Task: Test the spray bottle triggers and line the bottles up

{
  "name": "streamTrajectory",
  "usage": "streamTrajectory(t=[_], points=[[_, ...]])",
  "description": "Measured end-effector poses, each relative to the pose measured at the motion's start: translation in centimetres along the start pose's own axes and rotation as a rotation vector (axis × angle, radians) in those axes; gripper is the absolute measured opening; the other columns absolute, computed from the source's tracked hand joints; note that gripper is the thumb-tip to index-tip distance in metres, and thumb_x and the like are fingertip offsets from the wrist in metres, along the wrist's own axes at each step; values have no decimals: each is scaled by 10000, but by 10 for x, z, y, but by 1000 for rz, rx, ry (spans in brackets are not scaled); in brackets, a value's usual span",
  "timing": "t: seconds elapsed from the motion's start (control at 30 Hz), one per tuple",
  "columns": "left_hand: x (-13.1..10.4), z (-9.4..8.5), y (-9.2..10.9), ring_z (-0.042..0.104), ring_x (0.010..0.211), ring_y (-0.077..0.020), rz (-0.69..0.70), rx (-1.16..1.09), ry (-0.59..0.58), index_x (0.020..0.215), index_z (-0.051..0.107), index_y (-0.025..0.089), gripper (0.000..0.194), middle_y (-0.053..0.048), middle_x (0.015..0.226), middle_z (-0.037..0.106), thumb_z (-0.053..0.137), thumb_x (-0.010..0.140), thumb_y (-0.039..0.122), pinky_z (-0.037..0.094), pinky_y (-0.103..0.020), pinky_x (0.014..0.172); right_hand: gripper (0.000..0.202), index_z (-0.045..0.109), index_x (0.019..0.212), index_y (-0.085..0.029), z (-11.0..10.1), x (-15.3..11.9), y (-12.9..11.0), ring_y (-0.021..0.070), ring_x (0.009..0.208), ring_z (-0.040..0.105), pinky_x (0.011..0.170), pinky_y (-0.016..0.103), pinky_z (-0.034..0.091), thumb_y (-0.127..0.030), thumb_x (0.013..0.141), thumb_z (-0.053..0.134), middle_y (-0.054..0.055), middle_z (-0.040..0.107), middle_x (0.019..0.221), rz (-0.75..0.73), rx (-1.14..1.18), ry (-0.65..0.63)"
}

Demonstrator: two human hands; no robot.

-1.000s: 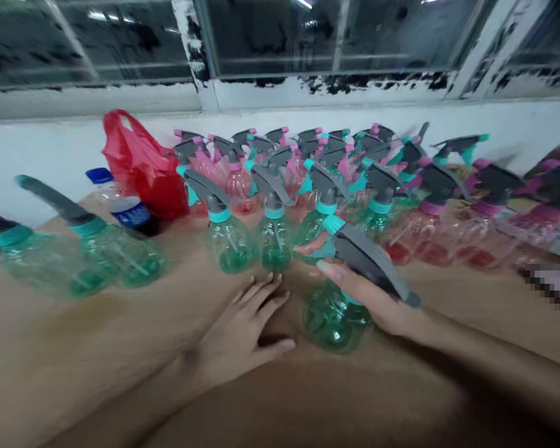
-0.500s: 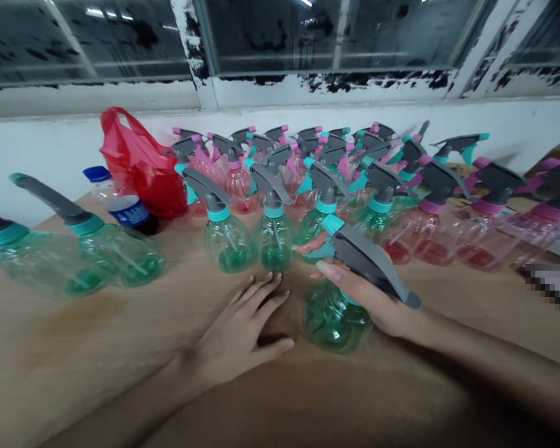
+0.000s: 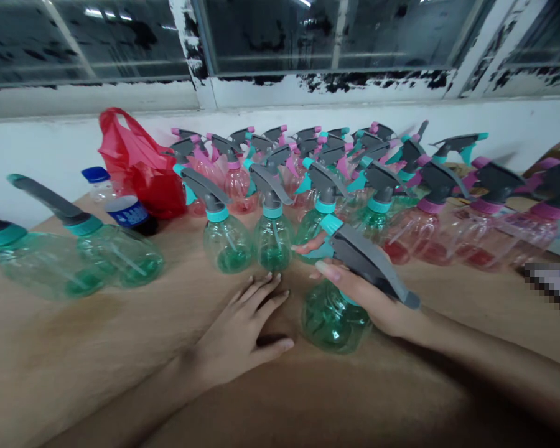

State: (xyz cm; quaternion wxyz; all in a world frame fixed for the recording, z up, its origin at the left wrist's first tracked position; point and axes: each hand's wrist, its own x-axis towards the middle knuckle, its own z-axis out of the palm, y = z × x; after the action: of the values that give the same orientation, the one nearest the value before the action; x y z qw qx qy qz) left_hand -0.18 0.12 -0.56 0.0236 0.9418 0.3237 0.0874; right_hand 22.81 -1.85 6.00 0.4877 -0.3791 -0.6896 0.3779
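My right hand (image 3: 368, 289) is closed around the neck of a green spray bottle (image 3: 333, 320), with fingers at its turquoise trigger. The bottle's grey head points away and to the left, and its body is close to the tabletop. My left hand (image 3: 247, 333) lies with fingers spread on the wooden table (image 3: 135, 373), left of that bottle and holding nothing. Just beyond its fingertips stand two green spray bottles, one slim-looking bottle (image 3: 273, 242) and another bottle (image 3: 228, 246) to its left.
Several pink spray bottles (image 3: 413, 233) and green ones crowd the back. Two green bottles (image 3: 121, 252) stand at the left. A red plastic bag (image 3: 142, 168) and a drink bottle (image 3: 130, 211) are near the wall. A pixelated flat object (image 3: 553, 283) lies at the right edge.
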Motion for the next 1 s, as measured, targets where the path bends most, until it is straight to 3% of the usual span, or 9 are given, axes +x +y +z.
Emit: streamTrajectory(t=[0.53,1.0], points=[[0,-2,1,309,1361,-292,-1,-29,3,1393,369,177,680,-123,1484,357,464,867,598,267,-515,1102,207,575,1012,-230,-1,0,-4,113,507,402,615,307,446,-376,867,550,-54,454,596,5,-31,8],[0,-3,1,278,1378,-290,-17,-31,-31,1399,365,173,691,-122,1492,344,450,869,608,246,-504,1116,195,587,1015,-259,-1,0,-5,165,613,570,593,312,466,-382,867,559,-13,583,670,7,-67,23]])
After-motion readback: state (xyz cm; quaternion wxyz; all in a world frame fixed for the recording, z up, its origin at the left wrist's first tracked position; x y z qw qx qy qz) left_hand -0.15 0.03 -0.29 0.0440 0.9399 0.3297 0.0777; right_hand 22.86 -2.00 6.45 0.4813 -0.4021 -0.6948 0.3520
